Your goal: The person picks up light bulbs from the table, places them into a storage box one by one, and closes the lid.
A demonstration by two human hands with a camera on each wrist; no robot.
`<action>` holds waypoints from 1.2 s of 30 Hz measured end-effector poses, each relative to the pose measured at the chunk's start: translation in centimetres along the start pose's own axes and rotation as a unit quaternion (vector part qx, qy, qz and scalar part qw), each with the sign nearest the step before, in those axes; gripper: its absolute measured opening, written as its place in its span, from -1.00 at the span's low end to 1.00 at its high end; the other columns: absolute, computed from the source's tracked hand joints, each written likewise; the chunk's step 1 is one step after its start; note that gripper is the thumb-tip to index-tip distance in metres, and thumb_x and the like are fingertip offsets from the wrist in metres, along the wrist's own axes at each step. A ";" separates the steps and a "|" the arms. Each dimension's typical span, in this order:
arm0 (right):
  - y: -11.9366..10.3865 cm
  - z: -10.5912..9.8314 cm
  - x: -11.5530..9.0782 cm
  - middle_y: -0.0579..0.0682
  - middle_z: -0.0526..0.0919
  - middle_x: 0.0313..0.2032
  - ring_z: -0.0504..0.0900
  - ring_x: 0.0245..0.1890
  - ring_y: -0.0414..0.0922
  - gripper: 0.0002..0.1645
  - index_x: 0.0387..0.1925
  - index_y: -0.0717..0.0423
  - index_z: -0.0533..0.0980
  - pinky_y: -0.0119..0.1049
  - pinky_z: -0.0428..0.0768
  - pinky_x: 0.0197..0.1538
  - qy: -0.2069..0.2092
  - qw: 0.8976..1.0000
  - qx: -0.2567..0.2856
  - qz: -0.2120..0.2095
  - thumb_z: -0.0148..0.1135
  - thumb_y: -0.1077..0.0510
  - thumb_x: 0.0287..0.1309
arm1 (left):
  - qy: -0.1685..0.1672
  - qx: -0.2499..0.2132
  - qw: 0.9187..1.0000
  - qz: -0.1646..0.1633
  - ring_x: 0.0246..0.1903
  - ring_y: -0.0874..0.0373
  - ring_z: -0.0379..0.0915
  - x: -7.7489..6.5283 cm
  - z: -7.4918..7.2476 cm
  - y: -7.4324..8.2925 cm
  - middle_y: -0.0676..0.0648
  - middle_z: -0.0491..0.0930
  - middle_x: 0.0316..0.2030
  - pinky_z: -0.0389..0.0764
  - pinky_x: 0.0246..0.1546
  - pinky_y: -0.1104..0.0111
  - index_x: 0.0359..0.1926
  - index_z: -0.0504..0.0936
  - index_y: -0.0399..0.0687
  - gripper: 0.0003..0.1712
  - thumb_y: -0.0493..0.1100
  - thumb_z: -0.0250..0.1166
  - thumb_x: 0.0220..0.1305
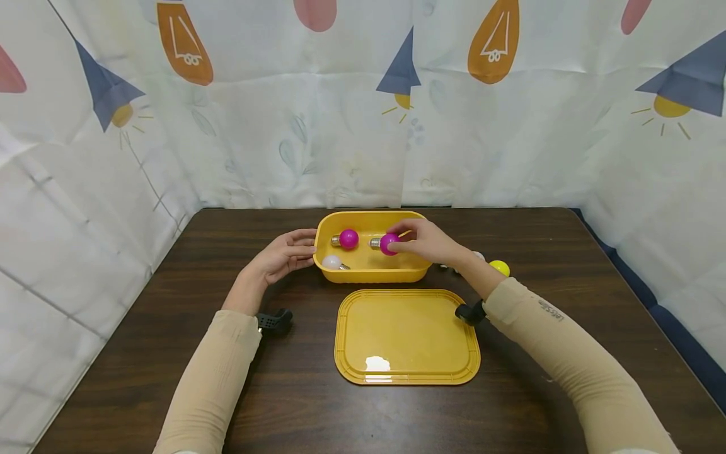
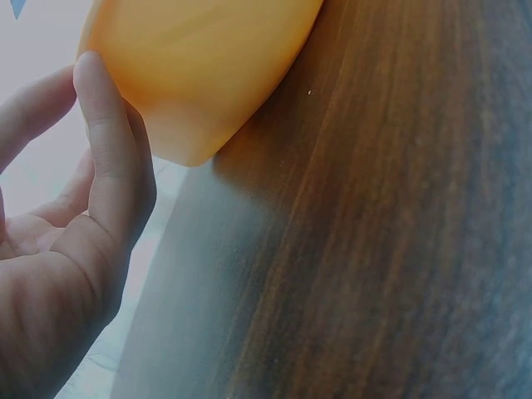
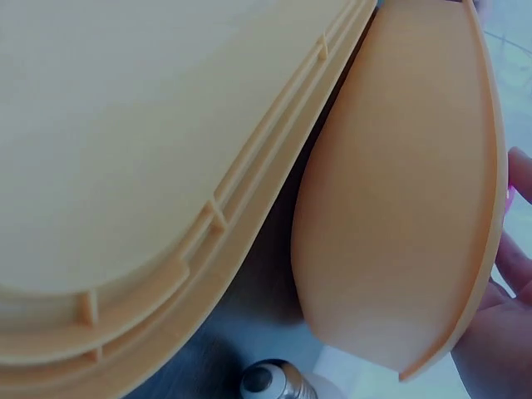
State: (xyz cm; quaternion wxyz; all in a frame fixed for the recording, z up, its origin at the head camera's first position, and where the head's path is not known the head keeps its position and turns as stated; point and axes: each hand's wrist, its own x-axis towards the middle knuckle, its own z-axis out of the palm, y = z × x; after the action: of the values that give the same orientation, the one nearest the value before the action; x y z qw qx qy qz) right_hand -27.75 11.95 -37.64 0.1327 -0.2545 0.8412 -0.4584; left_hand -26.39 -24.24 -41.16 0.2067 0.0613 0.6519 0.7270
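Note:
My right hand (image 1: 422, 241) pinches a magenta light bulb (image 1: 389, 246) by its round glass, its screw base pointing left, over the inside of a yellow plastic box (image 1: 374, 275). Inside the box lie another magenta bulb (image 1: 348, 239) and a white bulb (image 1: 331, 261). At the box's left end, my left hand (image 1: 282, 256) touches the rim with its fingertips. The left wrist view has the thumb (image 2: 98, 108) against the outer wall. From the right wrist, the box wall (image 3: 399, 183) hides most of the held bulb.
A yellow lid (image 1: 407, 334) lies on the dark wooden table (image 1: 306, 410) in front of the box. Right of the box, partly behind my right forearm, are a yellow bulb (image 1: 500, 268) and a white one (image 1: 479, 255). A patterned curtain (image 1: 340, 126) hangs behind the table.

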 end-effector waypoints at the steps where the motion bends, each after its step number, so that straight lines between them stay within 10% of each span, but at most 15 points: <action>1: 0.0 0.1 0.1 0.02 0.61 0.08 0.67 0.02 -0.06 -0.57 0.15 0.13 0.59 -0.16 0.64 0.10 -0.001 1.000 0.001 -0.001 0.41 0.06 0.32 | 0.000 0.000 1.000 0.000 -0.19 0.15 0.66 0.0 0.0 0.0 -0.29 0.46 0.24 0.70 -0.11 0.39 0.54 0.16 -0.27 -0.33 -0.37 0.17 0.52; 36: -0.6 2.7 2.2 0.11 0.65 0.08 0.68 0.04 0.04 -0.54 0.17 0.23 0.60 -0.20 0.65 0.10 -0.004 1.000 0.018 -0.007 0.41 0.12 0.31 | 0.001 0.001 1.000 0.007 -0.18 0.14 0.67 0.0 0.0 -0.1 -0.33 0.44 0.24 0.70 -0.13 0.39 0.55 0.15 -0.27 -0.32 -0.37 0.16 0.53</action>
State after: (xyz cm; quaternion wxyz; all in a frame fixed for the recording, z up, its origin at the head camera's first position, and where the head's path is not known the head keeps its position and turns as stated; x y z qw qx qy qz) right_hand -28.18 8.54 -38.54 0.1375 -0.2602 0.8302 -0.4735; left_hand -26.36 -24.27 -41.21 0.2012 0.0650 0.6521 0.7280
